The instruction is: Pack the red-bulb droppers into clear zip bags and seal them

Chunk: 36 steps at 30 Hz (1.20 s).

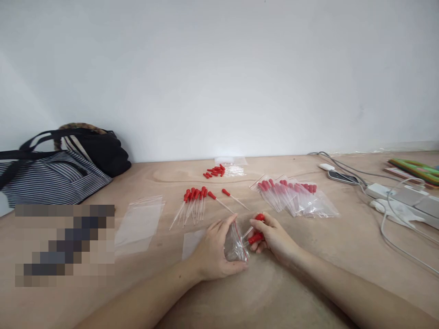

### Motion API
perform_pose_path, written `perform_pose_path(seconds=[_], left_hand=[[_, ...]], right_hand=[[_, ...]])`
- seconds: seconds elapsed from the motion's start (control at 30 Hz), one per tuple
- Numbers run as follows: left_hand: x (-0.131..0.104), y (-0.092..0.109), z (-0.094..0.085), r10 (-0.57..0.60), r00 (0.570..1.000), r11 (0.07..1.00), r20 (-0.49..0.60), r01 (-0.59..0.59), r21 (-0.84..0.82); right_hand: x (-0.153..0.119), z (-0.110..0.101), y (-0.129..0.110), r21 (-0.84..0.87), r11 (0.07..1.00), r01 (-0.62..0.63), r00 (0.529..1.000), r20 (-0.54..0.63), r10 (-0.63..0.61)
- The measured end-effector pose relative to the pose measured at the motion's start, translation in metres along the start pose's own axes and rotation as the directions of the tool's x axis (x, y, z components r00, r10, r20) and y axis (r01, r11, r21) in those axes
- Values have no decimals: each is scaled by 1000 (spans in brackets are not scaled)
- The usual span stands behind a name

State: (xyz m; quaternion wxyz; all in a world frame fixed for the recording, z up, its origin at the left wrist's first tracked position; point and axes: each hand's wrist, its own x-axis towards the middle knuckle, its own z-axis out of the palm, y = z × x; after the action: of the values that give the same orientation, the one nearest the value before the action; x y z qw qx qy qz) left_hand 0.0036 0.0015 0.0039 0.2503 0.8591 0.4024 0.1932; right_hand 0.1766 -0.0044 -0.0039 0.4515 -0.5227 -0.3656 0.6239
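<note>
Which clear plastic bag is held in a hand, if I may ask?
The clear plastic bag with the red seal line in the left hand; the other bags lie on the wooden table.

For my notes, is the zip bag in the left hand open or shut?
Open: the left hand holds the zip bag, its red-edged mouth gaping.

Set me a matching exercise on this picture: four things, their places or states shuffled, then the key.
1. Left hand
2. Right hand
3. Loose bulbs
4. Striped bag

A. beside thin clear tubes
B. holding red-topped droppers
C. at the far left
D. holding a clear bag

Pairs: 1-D, 2-B, 3-A, 4-C
</note>
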Motion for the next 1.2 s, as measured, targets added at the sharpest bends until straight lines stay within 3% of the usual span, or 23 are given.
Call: perform_pose_path(seconds=[0.2, 0.33, 0.4, 0.57, 0.67, 0.83, 1.0, 1.13, 1.2], left_hand=[[0, 0, -2, 6, 1000, 1000, 12, -6, -12], [1, 1, -6, -8, 998, 1000, 56, 7, 9], [1, 2, -7, -8, 998, 1000, 69, 6, 29], [1, 3, -7, 15, 999, 999, 29, -17, 52], [1, 2, -6, 26, 1000, 998, 13, -27, 56], [1, 1, -6, 15, 1000, 998, 17, -16, 53], [2, 2, -7, -1, 999, 998, 42, -1, 56], [3, 3, -8, 5, 999, 998, 54, -9, 62], [3, 3, -9, -1, 998, 998, 62, -3, 64]], right_hand=[[6, -13, 4, -158, 983, 91, 977, 204, -58], [9, -23, -2, -133, 991, 27, 931, 364, 23], [11, -24, -3, -128, 992, 13, 929, 368, 35], [12, -12, 6, -192, 967, 169, 963, 243, -120], [8, -7, 7, -200, 964, 175, 947, 301, -110], [7, -18, 0, -151, 976, 157, 871, 486, -65], [9, -14, 2, -297, 924, 240, 899, 426, -97], [6, -8, 3, -257, 917, 305, 847, 513, -139], [12, -12, 0, -328, 893, 308, 871, 475, -126]])
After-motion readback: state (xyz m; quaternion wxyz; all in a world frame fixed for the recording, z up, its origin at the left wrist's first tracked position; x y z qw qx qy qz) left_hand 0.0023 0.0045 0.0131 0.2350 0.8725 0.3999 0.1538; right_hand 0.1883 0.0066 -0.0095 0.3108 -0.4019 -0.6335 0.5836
